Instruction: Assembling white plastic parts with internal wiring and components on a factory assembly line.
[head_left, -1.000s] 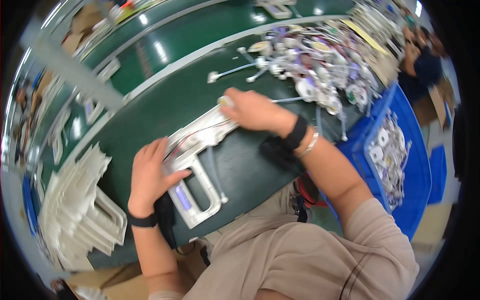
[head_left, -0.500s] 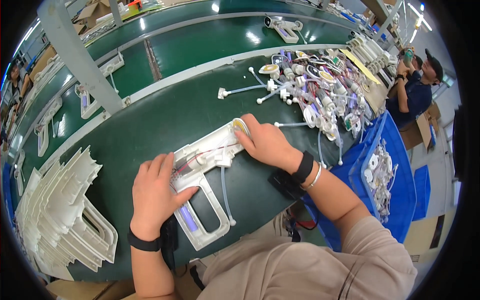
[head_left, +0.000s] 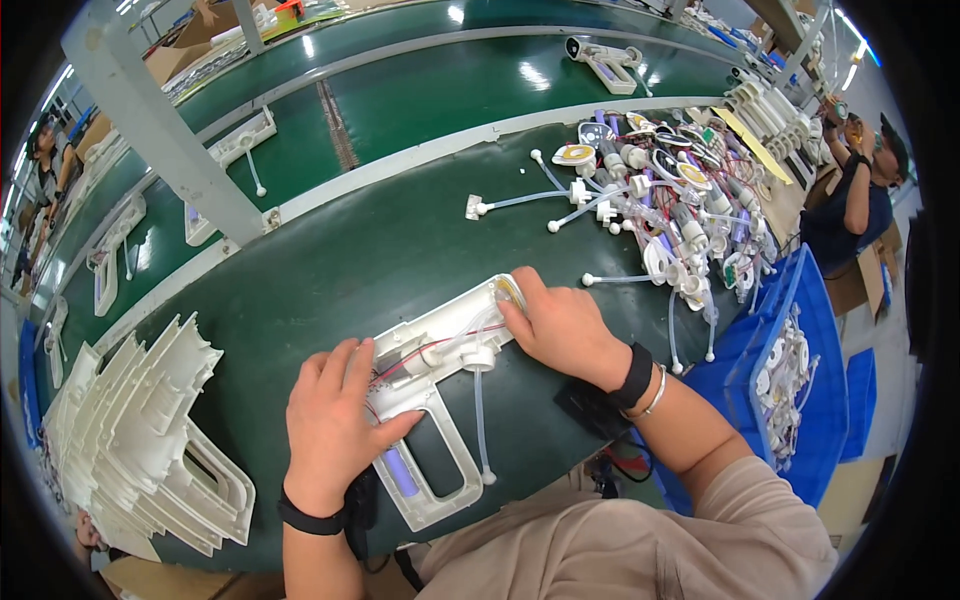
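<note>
The white pistol-shaped housing half (head_left: 440, 385) lies flat on the green worktop (head_left: 330, 270), its long axis running from beside the left hand (head_left: 335, 425) up toward the right hand (head_left: 560, 325). The left hand lies open, palm down, pinning the rear end above the handle loop. The right hand's bent fingers press on the front tip. A thin clear tube (head_left: 480, 425) trails from the body between the two hands.

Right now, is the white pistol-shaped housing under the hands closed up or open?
Open: the housing half lies flat on the green table, red wires and tubing inside exposed.
</note>
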